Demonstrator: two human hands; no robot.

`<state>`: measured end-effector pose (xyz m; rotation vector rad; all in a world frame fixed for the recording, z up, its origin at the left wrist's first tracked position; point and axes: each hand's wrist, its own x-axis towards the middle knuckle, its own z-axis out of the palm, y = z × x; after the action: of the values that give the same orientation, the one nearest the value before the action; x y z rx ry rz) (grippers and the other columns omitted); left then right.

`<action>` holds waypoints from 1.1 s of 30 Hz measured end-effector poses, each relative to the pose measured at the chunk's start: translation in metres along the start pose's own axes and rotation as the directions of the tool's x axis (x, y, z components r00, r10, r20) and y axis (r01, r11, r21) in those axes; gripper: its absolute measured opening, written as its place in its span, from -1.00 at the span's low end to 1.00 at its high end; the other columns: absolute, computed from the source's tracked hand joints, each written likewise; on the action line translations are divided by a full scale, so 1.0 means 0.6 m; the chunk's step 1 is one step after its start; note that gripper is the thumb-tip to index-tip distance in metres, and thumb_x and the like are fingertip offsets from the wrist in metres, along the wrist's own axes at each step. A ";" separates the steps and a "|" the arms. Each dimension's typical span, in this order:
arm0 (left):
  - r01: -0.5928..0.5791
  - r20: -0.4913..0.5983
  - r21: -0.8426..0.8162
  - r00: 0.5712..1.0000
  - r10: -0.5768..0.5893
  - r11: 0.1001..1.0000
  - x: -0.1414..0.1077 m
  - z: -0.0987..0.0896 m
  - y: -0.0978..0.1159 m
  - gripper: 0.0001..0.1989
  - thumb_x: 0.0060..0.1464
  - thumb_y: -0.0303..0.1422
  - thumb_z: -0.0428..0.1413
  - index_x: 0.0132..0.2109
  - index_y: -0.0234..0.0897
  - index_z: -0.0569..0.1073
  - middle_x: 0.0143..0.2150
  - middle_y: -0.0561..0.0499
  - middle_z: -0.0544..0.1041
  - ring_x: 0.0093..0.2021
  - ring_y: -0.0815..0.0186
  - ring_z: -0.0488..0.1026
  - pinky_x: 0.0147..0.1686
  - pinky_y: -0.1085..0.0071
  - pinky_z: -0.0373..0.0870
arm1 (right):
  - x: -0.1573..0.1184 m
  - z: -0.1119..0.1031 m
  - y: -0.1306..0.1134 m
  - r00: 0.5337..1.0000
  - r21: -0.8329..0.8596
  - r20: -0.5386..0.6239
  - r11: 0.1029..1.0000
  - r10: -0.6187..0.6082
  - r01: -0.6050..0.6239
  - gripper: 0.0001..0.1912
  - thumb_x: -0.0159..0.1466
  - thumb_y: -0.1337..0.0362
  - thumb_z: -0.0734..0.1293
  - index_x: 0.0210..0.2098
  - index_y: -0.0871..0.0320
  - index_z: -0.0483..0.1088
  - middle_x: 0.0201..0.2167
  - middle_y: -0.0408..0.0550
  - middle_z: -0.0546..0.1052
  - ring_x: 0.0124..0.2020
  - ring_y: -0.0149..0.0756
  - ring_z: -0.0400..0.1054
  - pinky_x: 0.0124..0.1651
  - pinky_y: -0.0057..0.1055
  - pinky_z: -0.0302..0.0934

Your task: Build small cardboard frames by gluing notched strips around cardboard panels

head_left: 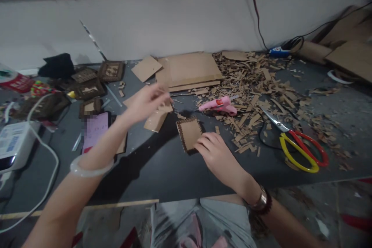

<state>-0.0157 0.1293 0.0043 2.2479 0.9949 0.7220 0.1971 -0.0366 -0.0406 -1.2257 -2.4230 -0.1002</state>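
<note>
A cardboard panel with a ridged border [190, 133] lies just right of centre on the dark worktop [162, 166], long sides slanting steeply from upper left to lower right. The right hand [216, 153], the nearer, touches its lower right edge; the left hand [145, 102] hovers to its upper left, near loose cardboard pieces [157, 120]. Whether either grip is closed is unclear.

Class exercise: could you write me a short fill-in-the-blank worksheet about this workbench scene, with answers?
1. The person's ____ hand touches the small edged cardboard piece.
2. The glue gun is ____ in colour.
3. The scissors have one red handle and one ____ handle.
4. The heap of scraps is made of ____.

Missing words: right; pink; yellow; cardboard.
</note>
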 end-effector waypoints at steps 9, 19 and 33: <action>0.243 0.385 -0.282 0.915 -0.123 0.928 -0.027 0.084 0.032 -0.76 0.19 -0.19 -0.10 -0.39 -0.19 0.12 -0.20 -0.09 0.57 -0.38 0.30 0.56 -0.55 0.43 0.49 | -0.043 -0.010 -0.024 0.997 0.049 -0.063 0.998 0.036 -0.033 -0.72 0.23 0.54 0.10 -0.28 0.25 0.42 -0.34 -0.01 0.46 -0.14 -0.21 0.20 -0.01 -0.24 0.14; 0.387 0.482 -0.403 0.860 -0.168 0.829 -0.029 0.082 0.030 -0.70 0.15 -0.14 -0.03 -0.41 -0.20 0.10 -0.39 -0.07 0.58 -0.15 0.18 0.55 -0.41 0.41 0.50 | -0.056 -0.015 -0.033 0.997 0.079 -0.039 0.995 0.067 -0.064 -0.69 0.28 0.52 0.07 -0.25 0.25 0.42 -0.31 -0.01 0.47 -0.13 -0.20 0.21 -0.02 -0.22 0.16; 0.277 0.013 -0.229 0.959 -0.282 0.933 0.001 0.009 -0.023 -0.60 0.05 0.01 0.03 -0.34 -0.25 0.18 -0.24 -0.12 0.57 -0.16 0.17 0.53 -0.23 0.30 0.46 | -0.083 -0.024 -0.030 0.982 0.154 -0.085 0.976 0.167 -0.152 -0.74 0.28 0.51 0.11 -0.20 0.32 0.42 -0.31 0.02 0.48 -0.14 -0.21 0.21 -0.05 -0.23 0.12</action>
<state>-0.0184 0.1358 -0.0088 1.8571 1.1498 0.6941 0.2138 -0.0889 -0.0450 -1.3109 -2.1972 0.0631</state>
